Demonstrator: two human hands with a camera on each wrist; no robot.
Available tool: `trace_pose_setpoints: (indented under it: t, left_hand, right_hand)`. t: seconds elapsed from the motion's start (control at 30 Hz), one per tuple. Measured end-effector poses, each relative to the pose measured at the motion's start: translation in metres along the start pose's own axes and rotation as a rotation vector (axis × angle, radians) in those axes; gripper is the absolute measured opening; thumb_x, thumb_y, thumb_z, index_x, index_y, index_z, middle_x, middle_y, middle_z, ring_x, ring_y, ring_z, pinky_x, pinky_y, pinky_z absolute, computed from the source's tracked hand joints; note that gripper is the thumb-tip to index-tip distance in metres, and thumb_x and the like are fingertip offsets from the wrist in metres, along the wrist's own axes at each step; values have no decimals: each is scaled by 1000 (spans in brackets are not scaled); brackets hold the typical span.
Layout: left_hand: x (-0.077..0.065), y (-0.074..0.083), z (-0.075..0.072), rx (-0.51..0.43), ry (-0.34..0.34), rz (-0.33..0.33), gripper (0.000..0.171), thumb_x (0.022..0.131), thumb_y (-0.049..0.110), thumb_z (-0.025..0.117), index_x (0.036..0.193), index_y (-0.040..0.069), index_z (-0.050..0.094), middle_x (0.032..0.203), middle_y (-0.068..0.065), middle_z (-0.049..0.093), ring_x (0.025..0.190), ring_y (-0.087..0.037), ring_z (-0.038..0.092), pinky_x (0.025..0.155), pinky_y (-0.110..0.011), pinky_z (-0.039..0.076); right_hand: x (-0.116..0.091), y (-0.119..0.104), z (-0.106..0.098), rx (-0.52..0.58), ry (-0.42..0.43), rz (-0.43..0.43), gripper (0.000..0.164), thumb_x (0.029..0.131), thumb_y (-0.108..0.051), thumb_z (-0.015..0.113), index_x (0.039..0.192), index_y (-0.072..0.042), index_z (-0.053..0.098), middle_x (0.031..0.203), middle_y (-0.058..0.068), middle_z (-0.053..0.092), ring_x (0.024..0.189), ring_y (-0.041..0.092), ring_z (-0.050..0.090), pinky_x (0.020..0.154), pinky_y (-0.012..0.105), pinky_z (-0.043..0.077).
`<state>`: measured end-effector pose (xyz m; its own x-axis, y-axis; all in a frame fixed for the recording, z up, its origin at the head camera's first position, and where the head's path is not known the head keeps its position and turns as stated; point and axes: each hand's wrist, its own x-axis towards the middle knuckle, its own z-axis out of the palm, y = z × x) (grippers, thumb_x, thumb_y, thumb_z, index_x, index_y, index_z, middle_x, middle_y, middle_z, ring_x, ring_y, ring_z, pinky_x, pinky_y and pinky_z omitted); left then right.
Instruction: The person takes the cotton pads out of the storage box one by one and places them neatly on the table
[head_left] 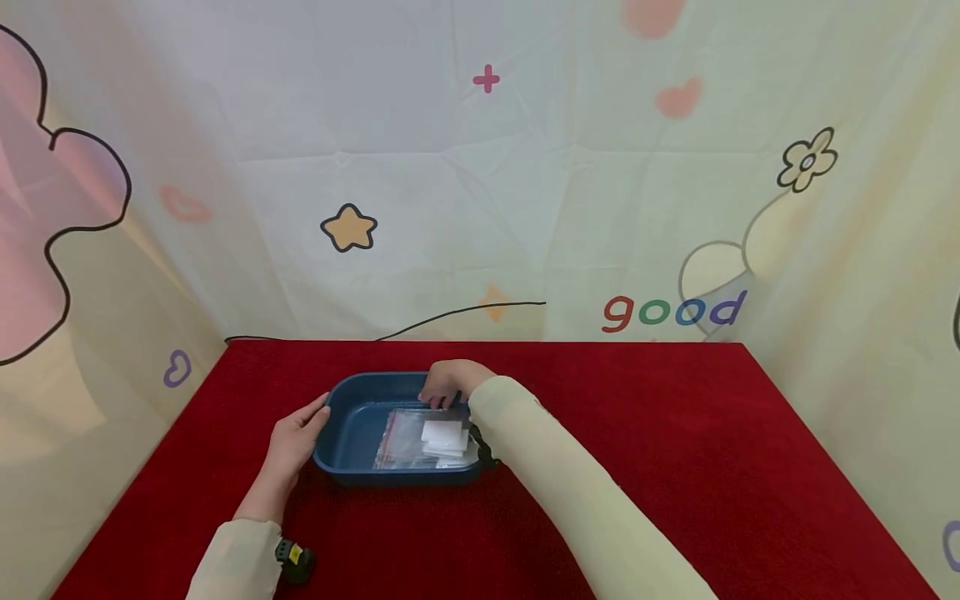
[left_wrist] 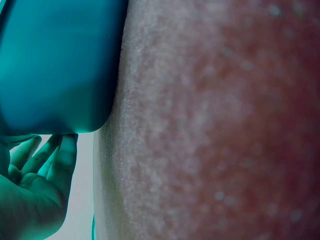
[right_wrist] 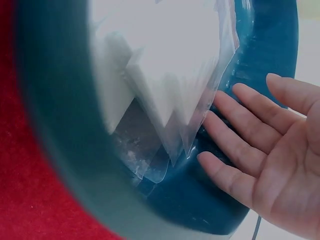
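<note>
A blue plastic basin [head_left: 360, 477] sits on the red cloth. My left hand [head_left: 294, 437] touches its left end, the fingers fairly straight against the outer wall [left_wrist: 55, 75] in the left wrist view. Inside the basin, toward its right, lie several clear zip bags [head_left: 401, 442] with white, flat square pieces [head_left: 444, 433] in them. Reaching over the far right rim, my right hand [head_left: 450, 383] is inside the basin. In the right wrist view its fingers [right_wrist: 240, 135] are spread, almost straight, beside the edges of the bags [right_wrist: 175, 100], and grip nothing.
Red cloth [head_left: 675, 450] covers the table under and around the basin. Behind it hangs a pale printed curtain [head_left: 420, 108] with a star, a flower and the word "good". Both wrists carry dark straps; the left one bears a small black device [head_left: 297, 560].
</note>
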<state>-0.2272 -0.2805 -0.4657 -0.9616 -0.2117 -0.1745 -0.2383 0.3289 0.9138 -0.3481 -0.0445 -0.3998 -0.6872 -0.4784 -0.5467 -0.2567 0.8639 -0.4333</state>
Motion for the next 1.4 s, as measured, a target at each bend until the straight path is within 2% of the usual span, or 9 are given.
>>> trace_pose_setpoints:
  t: [0.3,0.63,0.7,0.83,1.0,1.13,1.3,1.4]
  left_hand:
    - [0,2,0,5,12,1,52,110,23,46,158,6,37,166,-21,31,156,-40,26,124,-55,33]
    - [1,3,-1,11,10,-3,52,110,24,46,158,6,37,167,-22,30,156,-40,27,124,-55,34]
    - [2,3,-1,8,9,-2,52,110,24,45,158,6,37,166,-22,31,156,-40,28,123,-55,35]
    - [2,2,-1,7,12,-2,52,110,24,46,158,6,37,166,-22,31,155,-39,29,123,-55,35]
    - [1,2,0,2,17,-5,52,110,24,46,158,6,37,166,-22,32,155,-40,29,123,-55,35]
    - [2,1,0,8,17,-7,53,110,25,46,159,6,36,166,-22,32,155,-40,29,123,-56,36]
    - [2,1,1,2,20,-10,53,110,25,45,158,6,37,165,-22,33,155,-40,30,123,-54,36]
    - [2,1,1,-1,21,-16,53,110,25,45,158,7,37,165,-22,34,154,-39,31,123,-54,36]
  right_hand:
    - [1,0,1,18,-3,-25,39,106,-26,54,138,-6,64,129,10,74,122,26,68,107,45,53]
    - [3,1,2,98,-44,-15,32,102,-20,62,128,-5,71,126,17,73,112,27,69,102,41,58]
    - [2,1,2,96,-57,-10,28,99,-17,64,122,-5,74,120,15,74,104,24,67,98,38,59]
    - [1,1,1,97,-90,-4,19,97,-12,66,110,-5,78,96,5,71,88,16,60,89,33,59]
    - [1,0,1,100,-111,-2,14,98,-11,65,99,-5,78,77,-2,65,80,14,58,79,30,55]
    - [2,0,2,103,-100,0,13,97,-12,68,93,-6,78,76,-2,66,79,14,59,77,29,54]
    - [4,0,3,105,-88,2,13,97,-11,67,89,-9,77,83,-1,66,84,15,59,89,36,58]
    - [2,0,3,134,-78,10,14,97,-10,67,86,-11,76,85,0,67,86,16,59,88,36,58]
